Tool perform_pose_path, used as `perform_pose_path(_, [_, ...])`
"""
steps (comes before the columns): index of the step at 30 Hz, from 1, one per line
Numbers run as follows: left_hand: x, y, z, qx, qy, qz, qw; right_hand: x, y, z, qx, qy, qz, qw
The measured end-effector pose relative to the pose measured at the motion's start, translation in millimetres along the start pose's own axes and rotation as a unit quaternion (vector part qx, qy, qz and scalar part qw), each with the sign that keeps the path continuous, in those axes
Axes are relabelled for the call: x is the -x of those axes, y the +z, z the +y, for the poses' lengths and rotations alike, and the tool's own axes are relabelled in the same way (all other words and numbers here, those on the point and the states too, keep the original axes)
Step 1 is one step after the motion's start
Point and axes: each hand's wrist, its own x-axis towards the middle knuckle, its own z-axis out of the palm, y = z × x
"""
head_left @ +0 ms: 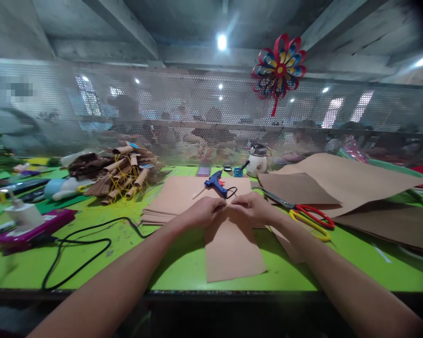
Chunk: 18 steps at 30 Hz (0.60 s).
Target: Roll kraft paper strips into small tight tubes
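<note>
A sheet of brown kraft paper (232, 258) lies toward me on the green table. My left hand (208, 210) pinches its far edge, fingers closed. Beside it my right hand (251, 206) pinches the same edge, and the fingertips of both hands nearly meet. The edge between the fingers looks folded or rolled, though the fingers partly hide it. Just beyond the hands, a blue hot glue gun (215, 184) with a red trigger rests on a stack of kraft paper sheets (172, 190).
Scissors (312, 218) with red and yellow handles lie right, near large brown sheets (338, 180). At left are a purple power strip (38, 230), a black cable (107, 241) and bundled paper rolls (130, 173). A white jar (259, 160) stands behind, before a perforated metal screen (197, 108).
</note>
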Motion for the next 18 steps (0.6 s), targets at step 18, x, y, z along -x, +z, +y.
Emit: perform_pose_path(18, [3,-10,-10,-0.073,-0.011,-0.011,0.997,-2,-2,15,-0.022,0.042,0.005,0.999])
